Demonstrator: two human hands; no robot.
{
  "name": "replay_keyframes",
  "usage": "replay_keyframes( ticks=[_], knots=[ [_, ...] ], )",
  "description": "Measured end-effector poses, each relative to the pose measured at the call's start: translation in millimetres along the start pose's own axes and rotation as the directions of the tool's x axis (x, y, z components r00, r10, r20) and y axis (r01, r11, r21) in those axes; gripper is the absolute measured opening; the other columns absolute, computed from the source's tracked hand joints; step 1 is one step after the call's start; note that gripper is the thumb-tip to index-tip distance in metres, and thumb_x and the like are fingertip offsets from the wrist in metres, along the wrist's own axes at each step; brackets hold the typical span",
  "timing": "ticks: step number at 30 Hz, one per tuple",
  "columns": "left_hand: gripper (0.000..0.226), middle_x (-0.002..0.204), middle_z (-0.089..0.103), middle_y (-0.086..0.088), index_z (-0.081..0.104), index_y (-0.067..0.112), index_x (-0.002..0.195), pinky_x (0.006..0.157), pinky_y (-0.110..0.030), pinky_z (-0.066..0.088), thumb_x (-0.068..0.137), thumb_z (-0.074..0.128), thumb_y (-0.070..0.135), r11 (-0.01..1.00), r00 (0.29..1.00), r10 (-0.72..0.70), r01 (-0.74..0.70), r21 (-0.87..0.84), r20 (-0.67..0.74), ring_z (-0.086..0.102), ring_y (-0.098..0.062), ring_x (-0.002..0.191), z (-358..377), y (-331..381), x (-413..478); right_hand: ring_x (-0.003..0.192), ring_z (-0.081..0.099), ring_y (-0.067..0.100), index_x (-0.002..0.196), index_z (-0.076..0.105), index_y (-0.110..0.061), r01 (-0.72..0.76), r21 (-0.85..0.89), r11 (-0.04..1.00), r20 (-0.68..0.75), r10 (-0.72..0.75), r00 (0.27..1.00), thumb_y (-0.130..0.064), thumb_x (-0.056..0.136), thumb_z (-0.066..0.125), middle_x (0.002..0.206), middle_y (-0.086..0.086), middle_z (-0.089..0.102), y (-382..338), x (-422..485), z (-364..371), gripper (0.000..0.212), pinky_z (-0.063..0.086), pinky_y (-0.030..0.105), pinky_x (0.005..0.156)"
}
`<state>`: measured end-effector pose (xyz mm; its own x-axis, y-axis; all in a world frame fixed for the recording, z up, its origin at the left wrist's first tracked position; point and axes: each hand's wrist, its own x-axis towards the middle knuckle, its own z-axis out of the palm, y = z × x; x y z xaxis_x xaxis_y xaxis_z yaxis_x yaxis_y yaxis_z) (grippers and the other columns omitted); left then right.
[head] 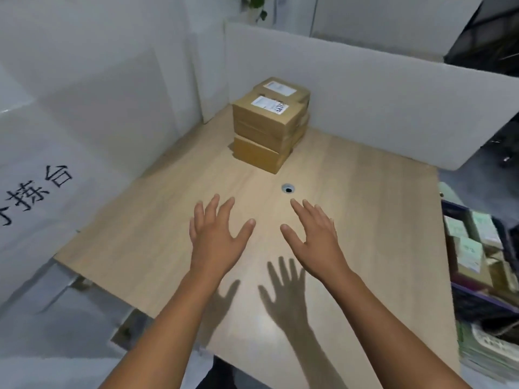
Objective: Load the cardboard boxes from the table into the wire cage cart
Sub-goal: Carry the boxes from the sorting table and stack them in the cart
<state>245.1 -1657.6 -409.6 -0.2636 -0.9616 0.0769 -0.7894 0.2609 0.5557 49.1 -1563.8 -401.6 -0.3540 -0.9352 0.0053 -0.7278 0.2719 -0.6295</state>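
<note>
Hovering over the table, both hands were spread wide and empty, fingers straight, gripping nothing. The stack of cardboard boxes sat dead ahead in the far corner, tight by the white partition, well apart from the fingertips. Left hand and right hand were level, neither nearer. The stack lined up between them, its long sides running away and rightward.

The print on the white labels atop the stacked brown cardboard boxes is too small to read, and the front boxes hide most of the rear ones. The dark-framed cart is cut off by the right edge, its pale contents blurred. The left edge clips the black characters on the white sheet.
</note>
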Motion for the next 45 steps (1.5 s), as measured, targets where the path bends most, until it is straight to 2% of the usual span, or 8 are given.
replay_keyframes(
  ticks=[7, 17, 25, 30, 34, 39, 42, 45],
  knots=[
    [0.073, 0.169, 0.015, 0.003, 0.032, 0.040, 0.155, 0.124, -0.053, 0.007, 0.092, 0.042, 0.075, 0.993, 0.993, 0.046, -0.034, -0.117, 0.109, -0.003, -0.022, 0.156, 19.2, -0.3, 136.3, 0.156, 0.008, 0.013, 0.156, 0.025, -0.046, -0.134, -0.005, 0.991, -0.132, 0.132, 0.982, -0.061, 0.100, 0.041, 0.167, -0.008, 0.022, -12.3, 89.3, -8.4, 0.060, 0.008, 0.046, 0.126],
    [0.085, 0.170, 0.001, -0.010, 0.009, 0.048, 0.158, 0.115, -0.060, 0.029, 0.090, 0.055, 0.070, 0.816, 0.959, -0.106, 0.235, -0.528, 0.264, 0.006, -0.037, 0.156, 76.8, 65.4, 328.0, 0.156, 0.009, 0.014, 0.156, 0.029, -0.044, -0.237, -0.044, 0.971, -0.250, 0.219, 0.943, -0.061, 0.098, 0.043, 0.166, -0.008, 0.025, -20.6, 213.7, -28.4, 0.062, 0.006, 0.048, 0.127],
    [0.099, 0.165, -0.025, -0.022, -0.003, 0.054, 0.156, 0.120, -0.065, 0.020, 0.083, 0.059, 0.077, 0.722, 0.907, -0.333, 0.420, -0.550, 0.256, -0.013, -0.050, 0.152, 149.6, 119.7, 435.4, 0.156, 0.008, 0.011, 0.156, 0.030, -0.041, -0.249, -0.014, 0.968, -0.265, 0.236, 0.935, -0.054, 0.100, 0.046, 0.166, -0.010, 0.025, -11.2, 275.0, -34.6, 0.059, 0.008, 0.046, 0.127],
    [0.106, 0.164, -0.032, -0.013, 0.001, 0.059, 0.154, 0.116, -0.056, 0.036, 0.080, 0.076, 0.060, 0.692, 0.912, -0.321, 0.411, -0.594, 0.256, 0.005, -0.049, 0.153, 172.8, 109.0, 447.3, 0.153, 0.012, 0.002, 0.154, 0.037, -0.039, -0.229, 0.207, 0.951, -0.257, 0.278, 0.925, -0.049, 0.101, 0.049, 0.161, -0.018, 0.032, -4.2, 299.0, -9.1, 0.056, 0.012, 0.023, 0.119],
    [0.103, 0.167, -0.025, -0.002, 0.011, 0.067, 0.147, 0.114, -0.047, 0.034, 0.076, 0.082, 0.049, 0.609, 0.943, -0.234, 0.333, -0.720, 0.238, 0.011, -0.036, 0.156, 175.6, 89.6, 436.9, 0.153, 0.015, 0.003, 0.153, 0.039, -0.040, -0.195, 0.222, 0.955, -0.251, 0.250, 0.935, -0.047, 0.101, 0.051, 0.159, -0.018, 0.036, 8.0, 326.3, -0.7, 0.054, 0.014, 0.023, 0.119],
    [0.100, 0.158, 0.022, 0.022, 0.023, 0.065, 0.147, 0.109, -0.034, 0.032, 0.074, 0.087, 0.042, 0.572, 0.985, -0.125, 0.167, -0.803, 0.116, 0.026, -0.004, 0.146, 165.7, 51.6, 414.5, 0.152, 0.023, 0.019, 0.151, 0.041, -0.040, -0.144, 0.175, 0.974, -0.274, 0.189, 0.943, -0.049, 0.099, 0.054, 0.161, 0.000, 0.032, 21.4, 390.4, -16.5, 0.054, 0.024, 0.043, 0.123],
    [0.099, 0.142, 0.028, 0.040, 0.026, 0.063, 0.147, 0.103, -0.024, 0.032, 0.076, 0.088, 0.033, 0.611, 0.992, -0.068, 0.127, -0.782, 0.108, 0.030, 0.011, 0.131, 158.2, 35.7, 398.5, 0.154, 0.016, 0.025, 0.152, 0.035, -0.048, -0.151, 0.028, 0.988, -0.115, 0.153, 0.981, -0.055, 0.098, 0.053, 0.167, 0.001, 0.019, 23.8, 416.8, -19.6, 0.057, 0.022, 0.049, 0.122],
    [0.098, 0.133, 0.030, 0.050, 0.032, 0.055, 0.150, 0.093, -0.001, 0.029, 0.076, 0.089, 0.023, 0.627, 0.994, -0.015, 0.091, -0.774, 0.105, 0.030, 0.030, 0.123, 153.0, 26.1, 374.8, 0.137, 0.045, 0.027, 0.152, 0.037, -0.048, -0.092, 0.014, 0.996, 0.024, 0.091, 0.996, -0.055, 0.098, 0.052, 0.156, 0.001, 0.038, 21.2, 406.1, -15.2, 0.056, 0.038, 0.049, 0.115]
  ],
)
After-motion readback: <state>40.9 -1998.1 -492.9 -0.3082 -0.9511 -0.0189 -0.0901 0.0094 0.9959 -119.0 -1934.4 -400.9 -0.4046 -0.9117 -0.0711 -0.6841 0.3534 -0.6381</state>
